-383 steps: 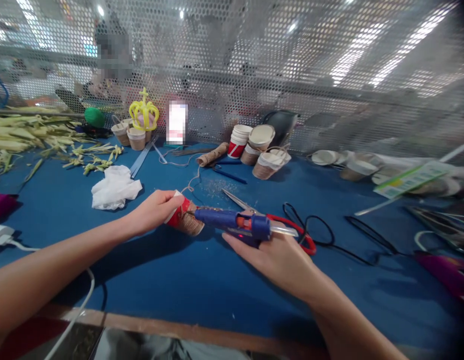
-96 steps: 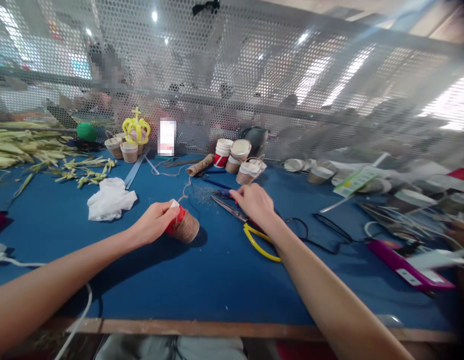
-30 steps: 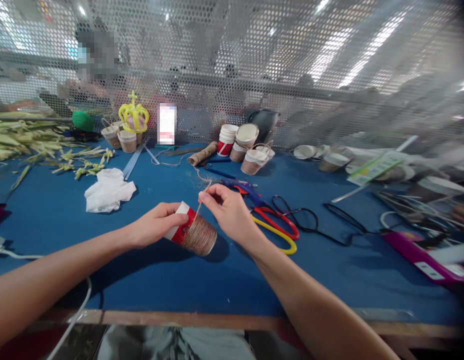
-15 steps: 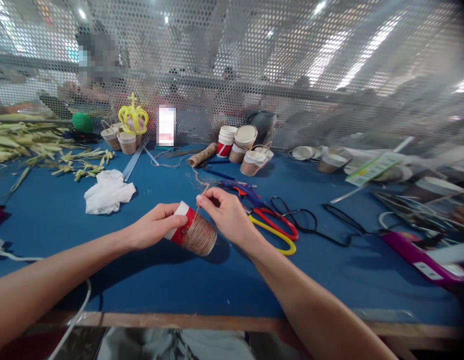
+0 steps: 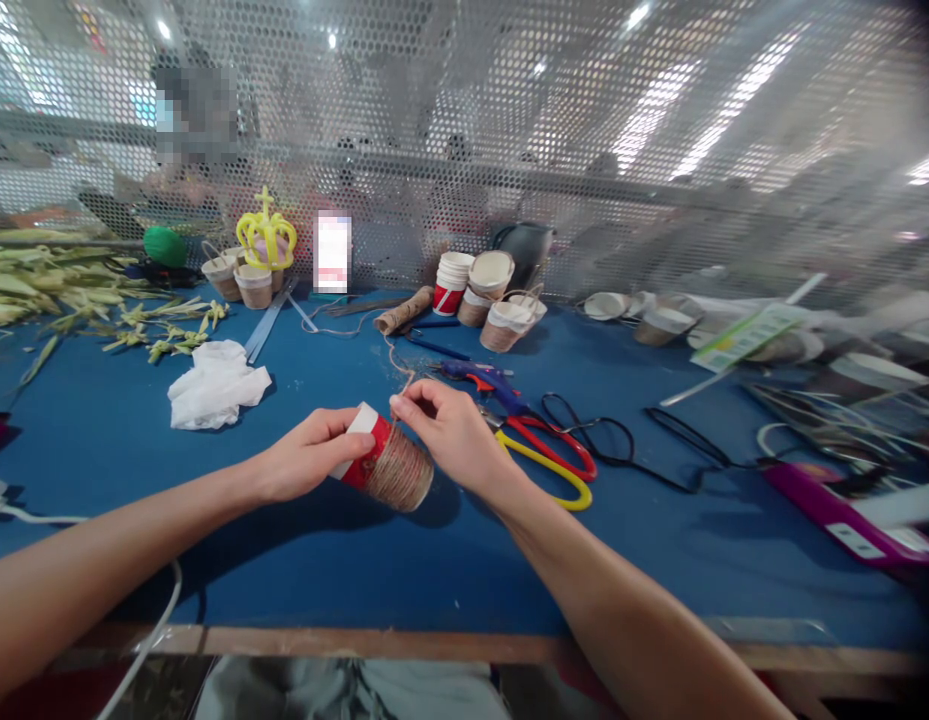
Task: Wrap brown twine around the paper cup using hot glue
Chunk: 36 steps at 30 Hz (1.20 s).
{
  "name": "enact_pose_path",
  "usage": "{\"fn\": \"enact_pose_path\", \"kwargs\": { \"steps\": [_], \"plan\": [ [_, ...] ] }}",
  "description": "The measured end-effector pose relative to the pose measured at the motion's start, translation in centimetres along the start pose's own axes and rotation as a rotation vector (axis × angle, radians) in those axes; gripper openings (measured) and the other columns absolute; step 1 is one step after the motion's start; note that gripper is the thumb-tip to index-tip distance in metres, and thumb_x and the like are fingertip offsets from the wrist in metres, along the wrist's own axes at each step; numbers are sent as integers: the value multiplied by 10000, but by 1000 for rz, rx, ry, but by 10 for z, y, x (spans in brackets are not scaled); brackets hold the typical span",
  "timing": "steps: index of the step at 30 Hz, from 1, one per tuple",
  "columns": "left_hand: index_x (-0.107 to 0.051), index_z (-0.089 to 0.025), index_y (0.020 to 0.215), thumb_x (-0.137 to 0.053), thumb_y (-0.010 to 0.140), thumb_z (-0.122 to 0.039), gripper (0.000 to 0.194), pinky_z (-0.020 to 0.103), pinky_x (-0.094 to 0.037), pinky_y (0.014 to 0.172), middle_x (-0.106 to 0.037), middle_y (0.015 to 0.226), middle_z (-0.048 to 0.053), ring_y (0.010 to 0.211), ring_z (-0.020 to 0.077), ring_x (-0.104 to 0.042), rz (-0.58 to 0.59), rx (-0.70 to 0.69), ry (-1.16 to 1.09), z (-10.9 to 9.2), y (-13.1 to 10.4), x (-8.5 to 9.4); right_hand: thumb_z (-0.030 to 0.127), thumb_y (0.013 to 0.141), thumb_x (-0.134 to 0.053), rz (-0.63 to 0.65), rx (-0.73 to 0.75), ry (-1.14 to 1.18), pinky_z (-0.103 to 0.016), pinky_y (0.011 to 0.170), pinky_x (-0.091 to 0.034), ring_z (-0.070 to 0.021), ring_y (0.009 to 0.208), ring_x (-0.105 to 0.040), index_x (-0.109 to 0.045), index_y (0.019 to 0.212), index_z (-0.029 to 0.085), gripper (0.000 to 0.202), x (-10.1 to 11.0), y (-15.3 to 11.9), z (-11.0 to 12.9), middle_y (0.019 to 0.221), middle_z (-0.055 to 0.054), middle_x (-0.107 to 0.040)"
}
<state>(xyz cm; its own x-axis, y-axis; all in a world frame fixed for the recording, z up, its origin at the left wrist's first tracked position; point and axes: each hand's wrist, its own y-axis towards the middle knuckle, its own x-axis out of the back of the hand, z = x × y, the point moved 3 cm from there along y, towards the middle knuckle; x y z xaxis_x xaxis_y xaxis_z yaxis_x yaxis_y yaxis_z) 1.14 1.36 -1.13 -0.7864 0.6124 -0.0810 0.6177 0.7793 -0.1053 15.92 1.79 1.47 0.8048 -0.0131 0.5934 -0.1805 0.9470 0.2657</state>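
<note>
A red and white paper cup (image 5: 365,455) lies tilted in my left hand (image 5: 314,450), its base end pointing right and toward me. Brown twine (image 5: 401,472) is wound in close rows around the base half, leaving the red band and white rim bare. My right hand (image 5: 453,425) pinches the loose strand between thumb and forefinger, just above the cup. From there the strand runs back to a twine roll (image 5: 405,310) lying farther off. A blue glue gun (image 5: 485,380) and scissors with red and yellow handles (image 5: 558,465) lie right of my right hand.
Stacked paper cups (image 5: 453,283) and twine-covered cups (image 5: 507,325) stand at the back. White crumpled cloth (image 5: 218,385) and corn husks (image 5: 36,280) lie left. A purple power strip (image 5: 831,515) and black cable (image 5: 621,450) are right. A perforated metal screen (image 5: 404,120) rises behind.
My right hand has shifted very slightly left along with the pinched twine. The cup and my left hand look almost unchanged.
</note>
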Motion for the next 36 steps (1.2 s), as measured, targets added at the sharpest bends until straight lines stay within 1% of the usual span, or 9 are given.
{"fn": "enact_pose_path", "kwargs": {
  "steps": [6,13,23,31,36],
  "plan": [
    [-599,-125,803,-539,727,-327,225,194,-386,602,-567,719,-6,629,91,-484,17,-35,7,-1,0,0,270,790,-491,12,9,-9,-230,569,-377,-107,581,-486,-521,648,153,186,0,-1,1,626,0,-557],
    [-612,-126,792,-545,726,-329,224,186,-375,583,-558,708,-2,617,90,-471,-5,-60,31,-1,0,1,270,787,-492,16,-2,-9,-228,567,-370,-105,576,-478,-516,643,158,184,1,-1,2,616,8,-546],
    [-610,-125,790,-537,740,-334,227,188,-367,578,-542,698,0,612,89,-452,11,-108,49,0,0,2,267,787,-489,39,-6,-33,-231,562,-358,-104,577,-460,-510,640,155,186,-2,-1,2,615,9,-526],
    [-579,-123,751,-530,741,-341,224,192,-355,574,-523,669,-10,590,85,-435,8,-103,82,1,-1,3,256,786,-488,73,-24,-50,-226,555,-348,-97,567,-441,-506,629,153,189,-3,0,2,603,15,-514],
    [-589,-123,746,-553,721,-331,212,185,-363,566,-546,670,-8,586,83,-456,-1,-74,24,1,0,3,261,782,-486,87,-23,-48,-226,548,-345,-97,560,-439,-502,616,157,197,-3,0,2,595,20,-506]
  ]
}}
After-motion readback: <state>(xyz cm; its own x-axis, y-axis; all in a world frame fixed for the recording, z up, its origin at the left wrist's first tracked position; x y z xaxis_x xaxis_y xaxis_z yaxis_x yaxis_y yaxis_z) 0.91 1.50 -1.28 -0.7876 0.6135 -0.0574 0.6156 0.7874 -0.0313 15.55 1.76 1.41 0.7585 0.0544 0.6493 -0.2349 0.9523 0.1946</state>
